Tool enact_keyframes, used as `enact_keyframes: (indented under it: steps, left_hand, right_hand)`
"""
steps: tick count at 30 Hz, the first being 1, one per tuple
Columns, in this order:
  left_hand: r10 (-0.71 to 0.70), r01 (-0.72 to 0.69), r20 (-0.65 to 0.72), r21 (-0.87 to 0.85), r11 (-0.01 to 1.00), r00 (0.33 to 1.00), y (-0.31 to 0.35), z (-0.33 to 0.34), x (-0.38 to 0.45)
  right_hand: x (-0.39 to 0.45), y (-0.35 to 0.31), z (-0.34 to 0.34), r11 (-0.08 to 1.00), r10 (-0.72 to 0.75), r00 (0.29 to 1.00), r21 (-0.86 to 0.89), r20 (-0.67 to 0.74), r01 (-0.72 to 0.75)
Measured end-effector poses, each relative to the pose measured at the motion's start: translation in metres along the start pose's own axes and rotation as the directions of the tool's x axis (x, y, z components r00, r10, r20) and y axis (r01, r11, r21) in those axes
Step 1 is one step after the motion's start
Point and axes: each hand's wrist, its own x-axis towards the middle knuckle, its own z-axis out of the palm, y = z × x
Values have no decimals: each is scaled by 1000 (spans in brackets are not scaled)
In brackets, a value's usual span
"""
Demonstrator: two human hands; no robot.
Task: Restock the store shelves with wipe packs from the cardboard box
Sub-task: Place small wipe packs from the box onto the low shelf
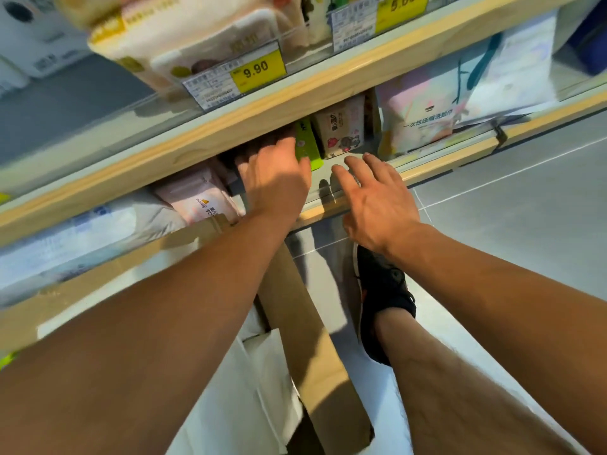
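Observation:
My left hand (pixel 274 178) reaches under the upper shelf board and lies on a dark pink wipe pack (pixel 259 142), its fingers against a green pack (pixel 307 144); I cannot see whether they curl round anything. My right hand (pixel 371 198) hovers open, fingers spread, over the front edge of the middle shelf (pixel 427 167), holding nothing. A pale pink wipe pack (pixel 200 198) lies on that shelf to the left. The cardboard box (pixel 312 349) stands on the floor below my arms, with white packs (pixel 253 389) inside.
A cartoon-printed pack (pixel 341 129) and a large pastel pack (pixel 437 106) stand to the right on the middle shelf. The upper shelf (pixel 295 103) carries tissue packs and yellow price tags (pixel 258 72). My shoe (pixel 384 300) rests on the grey tiled floor beside the box.

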Motion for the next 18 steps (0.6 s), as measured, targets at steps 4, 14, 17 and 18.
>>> enact_keyframes:
  steps: [4, 14, 17, 18]
  left_hand:
    - [192, -193, 78, 3, 981, 978, -13, -29, -41]
    - [346, -346, 23, 9, 938, 938, -84, -183, -137]
    - [337, -337, 18, 11, 942, 941, -122, -212, -169]
    - [332, -333, 19, 19, 943, 943, -136, -220, -180]
  right_hand:
    - [-14, 5, -50, 992, -43, 998, -117, 54, 49]
    - [-77, -99, -181, 986, -107, 994, -129, 7, 107]
    - [-92, -147, -195, 976, -178, 984, -130, -29, 173]
    - [-97, -164, -197, 971, -205, 978, -130, -32, 199]
